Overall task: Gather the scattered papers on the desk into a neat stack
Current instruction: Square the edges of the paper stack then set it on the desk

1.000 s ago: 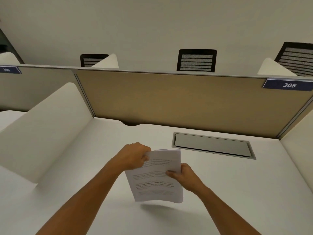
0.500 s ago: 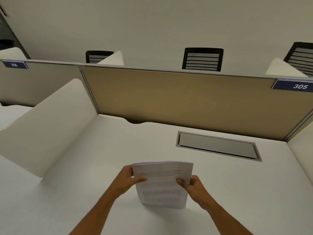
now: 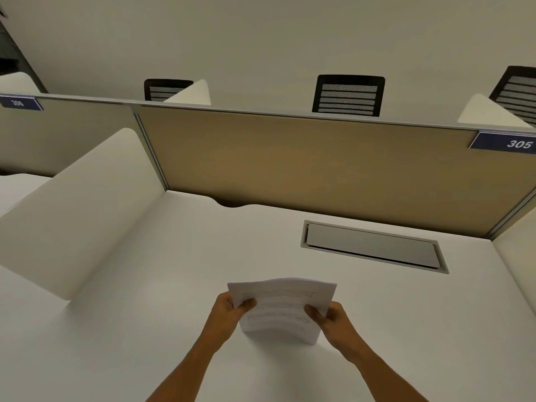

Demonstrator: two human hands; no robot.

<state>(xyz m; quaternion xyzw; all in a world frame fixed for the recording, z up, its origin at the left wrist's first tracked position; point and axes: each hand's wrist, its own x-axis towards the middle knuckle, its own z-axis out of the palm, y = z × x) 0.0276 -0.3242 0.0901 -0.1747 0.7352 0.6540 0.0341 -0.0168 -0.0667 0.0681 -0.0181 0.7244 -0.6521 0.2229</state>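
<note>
A bundle of white printed papers (image 3: 282,309) stands on its lower edge on the white desk (image 3: 145,329), held nearly upright and slightly bowed. My left hand (image 3: 229,313) grips the bundle's left side, thumb on the front sheet. My right hand (image 3: 333,317) grips the right side the same way. The sheets' top edges are nearly level, with a slight fan at the top. No loose sheet lies elsewhere on the desk in view.
A grey cable flap (image 3: 372,246) is set into the desk behind the papers. A tan partition (image 3: 304,166) closes the back, a white side divider (image 3: 72,210) the left, another (image 3: 519,265) the right. Black chairs (image 3: 348,95) stand beyond.
The papers went from tilted and lifted off the desk to upright with the lower edge on the desk. My left hand shifted from the top corner to the left side.
</note>
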